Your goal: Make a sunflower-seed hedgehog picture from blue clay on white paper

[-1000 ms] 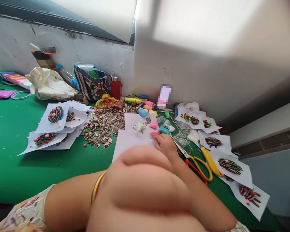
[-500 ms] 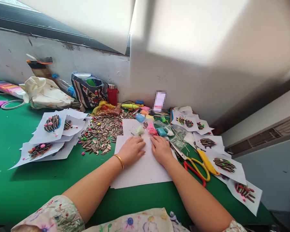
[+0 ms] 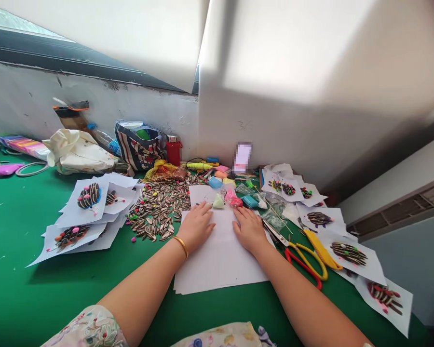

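Both palms rest on a stack of white paper (image 3: 220,270) in front of me. My left hand (image 3: 195,226) lies flat on the left part of the sheets, fingers stretched out, a gold bangle (image 3: 181,246) at its wrist. On the right part, my right hand (image 3: 251,229) lies flat with its fingers spread. Past the fingertips sit a pale green packet of clay (image 3: 219,200), a pink packet (image 3: 233,197) and a teal packet (image 3: 250,201). Striped sunflower seeds (image 3: 159,205) are heaped left of my left hand. Scissors (image 3: 296,253) with red and yellow handles lie beside my right wrist.
Paper sheets bearing seed-and-clay figures lie in a left pile (image 3: 90,197) and a right row (image 3: 347,255). A yellow utility knife (image 3: 321,250) is by the scissors. Bags, a red flask (image 3: 173,150) and a propped phone (image 3: 242,158) stand along the wall.
The camera view has shifted, so the scene sits slightly lower and mostly farther right. Both hands stay flat on the paper, now a little farther apart, with fingers more spread.
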{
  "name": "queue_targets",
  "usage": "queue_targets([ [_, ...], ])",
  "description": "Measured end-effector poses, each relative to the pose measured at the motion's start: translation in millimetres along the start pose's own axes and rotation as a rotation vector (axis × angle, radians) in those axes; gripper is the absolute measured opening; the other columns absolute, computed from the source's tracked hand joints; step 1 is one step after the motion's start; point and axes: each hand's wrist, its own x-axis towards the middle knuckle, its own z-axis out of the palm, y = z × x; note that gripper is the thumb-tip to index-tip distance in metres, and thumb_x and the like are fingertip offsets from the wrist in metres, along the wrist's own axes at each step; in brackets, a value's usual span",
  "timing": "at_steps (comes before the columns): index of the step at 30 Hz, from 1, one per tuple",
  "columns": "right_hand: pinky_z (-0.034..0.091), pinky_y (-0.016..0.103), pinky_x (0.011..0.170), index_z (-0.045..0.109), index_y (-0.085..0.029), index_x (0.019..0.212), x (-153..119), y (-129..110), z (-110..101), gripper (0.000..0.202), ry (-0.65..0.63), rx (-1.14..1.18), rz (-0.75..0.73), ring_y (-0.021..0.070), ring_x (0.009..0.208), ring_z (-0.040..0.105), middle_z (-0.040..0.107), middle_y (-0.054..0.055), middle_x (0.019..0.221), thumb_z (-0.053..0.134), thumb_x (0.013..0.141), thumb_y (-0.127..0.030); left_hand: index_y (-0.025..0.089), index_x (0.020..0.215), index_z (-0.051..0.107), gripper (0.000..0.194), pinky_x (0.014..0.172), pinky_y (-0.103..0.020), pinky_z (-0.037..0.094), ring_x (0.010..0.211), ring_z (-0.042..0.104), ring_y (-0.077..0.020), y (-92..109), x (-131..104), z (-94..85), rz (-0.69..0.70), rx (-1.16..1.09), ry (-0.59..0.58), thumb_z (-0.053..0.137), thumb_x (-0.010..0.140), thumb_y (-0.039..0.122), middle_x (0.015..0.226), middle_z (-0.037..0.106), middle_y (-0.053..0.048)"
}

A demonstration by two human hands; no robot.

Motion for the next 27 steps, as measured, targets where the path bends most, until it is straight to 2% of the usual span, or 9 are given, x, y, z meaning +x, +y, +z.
queue_targets([
  [2,0.028,0.045,0.11,0.052,-0.019,0.138,-0.7,-1.0,0.2,0.046,0.007,-0.001,-0.006,0.0262,0.134,0.041,0.05,0.009,0.144,0.045,0.094,-0.031,0.018,0.124,0.061,0.037,0.115,-0.043,0.03,0.135,0.043,-0.0257,-0.8,-0.9,-3.1,0.134,-0.073,-0.075,0.054,0.091,0.033,0.139,0.055,-0.011],
  [4,0.028,0.044,0.11,0.052,-0.019,0.137,-0.9,-1.2,1.3,0.046,0.015,-0.002,-0.016,0.0256,0.134,0.041,0.05,0.009,0.144,0.046,0.093,-0.031,0.02,0.131,0.056,0.05,0.115,-0.046,0.029,0.135,0.043,-0.0276,-1.7,-2.5,-2.7,0.2,-0.115,-0.134,0.06,0.087,0.044,0.142,0.054,-0.011],
  [7,0.03,0.044,0.109,0.053,-0.02,0.137,1.7,3.2,3.8,0.046,0.023,-0.002,-0.022,0.026,0.133,0.042,0.05,0.009,0.144,0.046,0.093,-0.032,0.022,0.14,0.049,0.068,0.117,-0.051,0.022,0.141,0.034,-0.0309,-4.0,-5.3,2.4,0.194,-0.117,-0.158,0.061,0.083,0.056,0.15,0.044,-0.012],
  [13,0.034,0.047,0.107,0.06,-0.019,0.129,16.6,30.5,2.8,0.04,0.084,0.027,0.007,0.0276,0.128,0.048,0.057,0.011,0.136,0.048,0.092,-0.03,0.024,0.141,0.048,0.069,0.118,-0.052,0.019,0.142,0.032,-0.0303,-8.5,-5.9,6.4,0.19,-0.125,-0.17,0.059,0.083,0.059,0.151,0.042,-0.012],
  [16,0.037,0.044,0.108,0.067,-0.018,0.118,16.1,32.5,-2.6,0.033,0.158,0.115,-0.097,0.0246,0.123,0.053,0.064,0.01,0.127,0.047,0.092,-0.022,0.023,0.136,0.052,0.063,0.117,-0.054,0.021,0.142,0.033,-0.0308,-4.6,-4.6,2.2,0.191,-0.131,-0.172,0.064,0.082,0.054,0.15,0.044,-0.012],
  [18,0.04,0.04,0.106,0.068,-0.019,0.116,10.7,23.6,-5.7,0.032,0.159,0.199,-0.226,0.0215,0.118,0.057,0.067,0.009,0.123,0.046,0.092,-0.019,0.023,0.131,0.056,0.053,0.117,-0.053,0.021,0.141,0.034,-0.0298,2.2,-4.8,-1.5,0.219,-0.132,-0.167,0.066,0.084,0.043,0.148,0.046,-0.011],
  [21,0.045,0.039,0.102,0.069,-0.023,0.114,1.0,5.0,-7.0,0.031,0.078,0.286,-0.364,0.0202,0.113,0.059,0.068,0.006,0.12,0.05,0.091,-0.019,0.022,0.125,0.059,0.039,0.116,-0.047,0.026,0.135,0.043,-0.0247,19.2,-8.6,-7.4,0.291,-0.154,-0.188,0.063,0.086,0.028,0.139,0.056,-0.009],
  [24,0.047,0.04,0.102,0.069,-0.024,0.115,-3.4,-3.6,-5.5,0.032,0.047,0.325,-0.367,0.0204,0.115,0.058,0.067,0.007,0.122,0.05,0.09,-0.016,0.02,0.103,0.067,0.032,0.115,-0.051,0.024,0.117,0.055,-0.0267,42.1,-16.6,-11.7,0.294,-0.126,-0.207,0.07,0.08,0.042,0.112,0.067,-0.008],
  [27,0.047,0.04,0.102,0.068,-0.023,0.117,-2.9,1.4,-5.0,0.035,0.056,0.346,-0.329,0.0201,0.116,0.057,0.066,0.008,0.123,0.048,0.09,-0.014,0.019,0.095,0.067,0.055,0.114,-0.057,0.02,0.109,0.055,-0.0298,64.7,-25.6,-11.9,0.342,-0.085,-0.217,0.075,0.064,0.064,0.105,0.064,-0.009],
])
